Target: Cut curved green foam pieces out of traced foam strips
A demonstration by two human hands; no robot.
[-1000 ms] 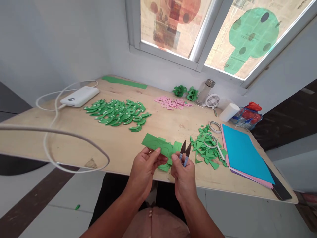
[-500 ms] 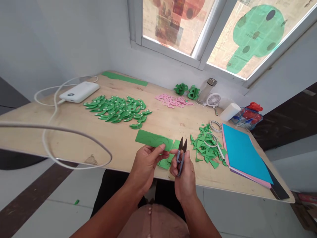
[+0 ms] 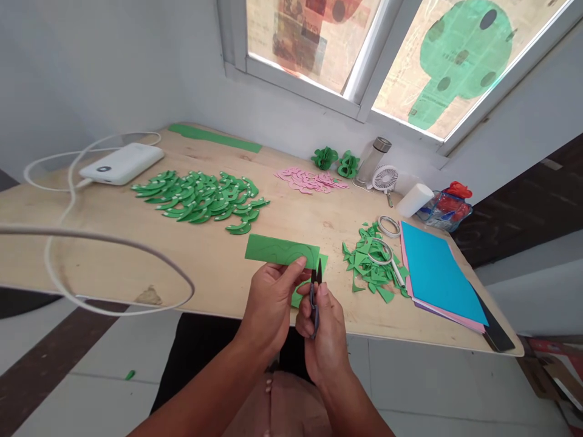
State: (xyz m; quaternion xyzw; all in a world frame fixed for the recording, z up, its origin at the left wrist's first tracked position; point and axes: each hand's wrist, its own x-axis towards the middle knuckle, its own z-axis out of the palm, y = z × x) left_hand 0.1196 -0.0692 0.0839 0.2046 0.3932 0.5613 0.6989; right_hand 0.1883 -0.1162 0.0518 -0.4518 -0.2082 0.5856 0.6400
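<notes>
My left hand (image 3: pixel 268 297) pinches a green paper strip (image 3: pixel 268 249) between thumb and fingers; curved outlines are drawn on it. My right hand (image 3: pixel 325 328) is wrapped round small thread snips (image 3: pixel 315 303) with dark blades pointing up. The blades are at the strip's right end; whether they touch the paper I cannot tell. More green paper (image 3: pixel 298 297) lies on the table under my hands, partly hidden by them. Green paper scraps (image 3: pixel 368 267) are heaped to the right, with a magnifying glass (image 3: pixel 380 252) on top. Curved green cut-outs (image 3: pixel 200 197) with white spots lie in a pile at left.
On the wooden table (image 3: pixel 200 267) are pink cut-outs (image 3: pixel 310 181), a tape roll (image 3: pixel 389 226), blue paper (image 3: pixel 439 273) over other sheets and a white power bank (image 3: pixel 122 164). Its cable (image 3: pixel 136 243) loops across the left front. A bottle (image 3: pixel 372 161) and small fan (image 3: pixel 385 178) stand at the back.
My right hand has turned the snips upright and brought them left to the strip's end. My left hand has levelled the strip and shifted it slightly left. The camera view has shifted a little.
</notes>
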